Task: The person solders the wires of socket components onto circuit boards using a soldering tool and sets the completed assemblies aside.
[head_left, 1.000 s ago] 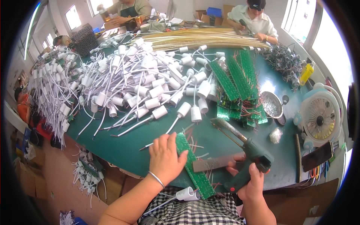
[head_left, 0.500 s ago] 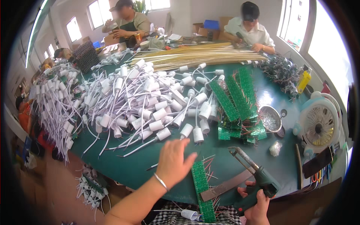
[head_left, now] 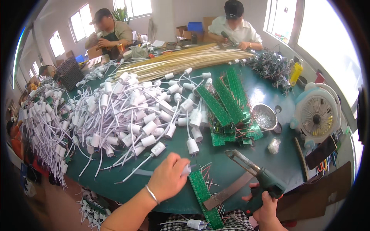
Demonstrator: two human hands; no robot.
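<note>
Left hand (head_left: 168, 179) holds a white socket (head_left: 187, 169); right hand (head_left: 265, 207) grips a soldering gun (head_left: 268, 180).

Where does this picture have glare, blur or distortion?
Head view, glare: the rightmost window is washed out, the table partly shines; head view, blur: the white socket in the left hand looks smeared; head view, distortion: straight edges curve toward the picture's border.
</note>
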